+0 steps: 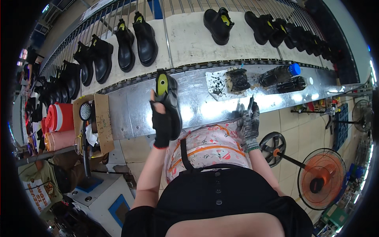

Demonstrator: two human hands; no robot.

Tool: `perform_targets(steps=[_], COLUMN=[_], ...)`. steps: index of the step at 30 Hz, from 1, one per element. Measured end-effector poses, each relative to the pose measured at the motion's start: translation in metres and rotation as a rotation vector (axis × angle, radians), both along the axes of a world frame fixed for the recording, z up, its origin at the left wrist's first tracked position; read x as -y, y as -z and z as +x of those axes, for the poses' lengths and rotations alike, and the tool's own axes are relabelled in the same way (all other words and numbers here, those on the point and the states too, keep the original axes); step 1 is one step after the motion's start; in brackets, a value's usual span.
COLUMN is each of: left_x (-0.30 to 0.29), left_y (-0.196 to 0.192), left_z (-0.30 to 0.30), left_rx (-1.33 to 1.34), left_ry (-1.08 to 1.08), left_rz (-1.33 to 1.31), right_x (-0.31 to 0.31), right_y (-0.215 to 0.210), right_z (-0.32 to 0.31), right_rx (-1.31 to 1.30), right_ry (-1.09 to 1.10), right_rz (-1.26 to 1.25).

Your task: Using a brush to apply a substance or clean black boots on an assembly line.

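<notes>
My left hand [161, 128], in a black glove with bare fingertips, grips a black ankle boot [172, 103] over the metal ledge. The boot's toe points toward me, and a yellow-green lining shows in its opening. To the right, my right hand [249, 128] wears a mottled grey knit glove, stained dark at the fingers. A thin dark stick-like tool [251, 103] rises from its closed fingers; its kind is unclear. Just beyond that hand lies a black-smeared pad [238, 80] beside a white sheet [214, 83] with black blots.
Two bottles [274, 76] of dark liquid lie right of the pad. Black boots [145, 41] line the conveyor [185, 35] behind the metal ledge [130, 98]. A cardboard box [103, 122] and red jug [63, 117] stand left. An orange fan [320, 179] stands right.
</notes>
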State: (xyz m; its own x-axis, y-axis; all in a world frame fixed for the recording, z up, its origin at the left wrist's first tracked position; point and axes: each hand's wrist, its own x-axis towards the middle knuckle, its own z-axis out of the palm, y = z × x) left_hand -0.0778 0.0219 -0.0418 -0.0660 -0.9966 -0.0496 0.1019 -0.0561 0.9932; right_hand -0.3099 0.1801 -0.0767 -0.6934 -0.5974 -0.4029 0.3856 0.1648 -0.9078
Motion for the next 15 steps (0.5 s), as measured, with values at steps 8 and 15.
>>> perform_targets(steps=[8, 15], left_x=[0.142, 0.118], left_y=[0.043, -0.003], left_z=[-0.002, -0.001], left_rx=[-0.023, -0.295], left_ry=[0.676, 0.681], left_rz=[0.099, -0.024], right_x=[-0.002, 0.006], right_y=[0.001, -0.015], right_z=[0.014, 0.007], right_rx=[0.164, 0.128], right_ry=[-0.059, 0.036], right_rz=[-0.16, -0.09])
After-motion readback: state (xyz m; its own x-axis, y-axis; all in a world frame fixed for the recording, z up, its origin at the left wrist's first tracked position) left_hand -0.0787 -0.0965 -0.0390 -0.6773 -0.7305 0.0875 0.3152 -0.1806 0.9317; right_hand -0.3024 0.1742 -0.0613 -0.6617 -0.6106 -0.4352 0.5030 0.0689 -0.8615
